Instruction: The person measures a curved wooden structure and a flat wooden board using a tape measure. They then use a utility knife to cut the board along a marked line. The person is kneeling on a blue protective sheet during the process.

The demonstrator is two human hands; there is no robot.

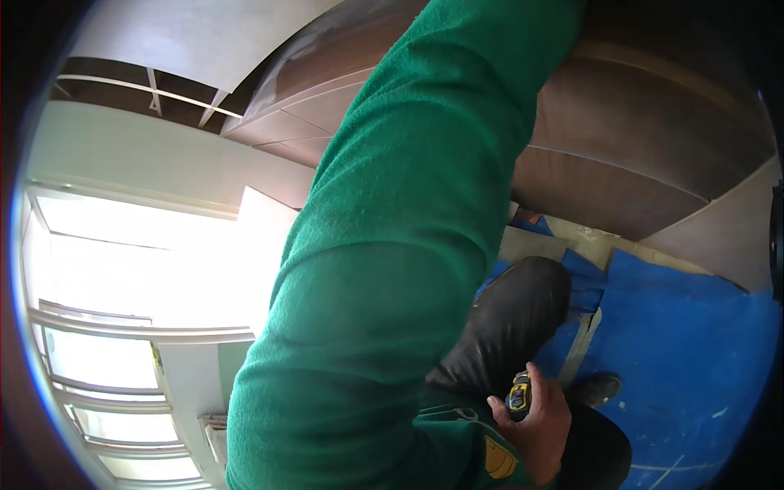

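A green sleeve (pixel 392 245) covers my raised left arm, which crosses the middle of the view from the lower edge up past the top. That arm's hand lies outside the picture. Low on the right, my right hand (pixel 541 429) is closed around a black and yellow tape measure (pixel 519 396), with the thumb on its left side and the fingers on its right. It is held near my lap, in front of the green jacket, where a yellow patch (pixel 499 457) shows. No blade can be made out coming from the tape measure.
My bent knee (pixel 531 298) in dark trousers and a dark shoe (pixel 600 389) are above a blue floor covering (pixel 678 343). Brown wood panels (pixel 621 180) stand across the upper right. Bright windows (pixel 122 278) are at left, below an open ceiling frame (pixel 151 90).
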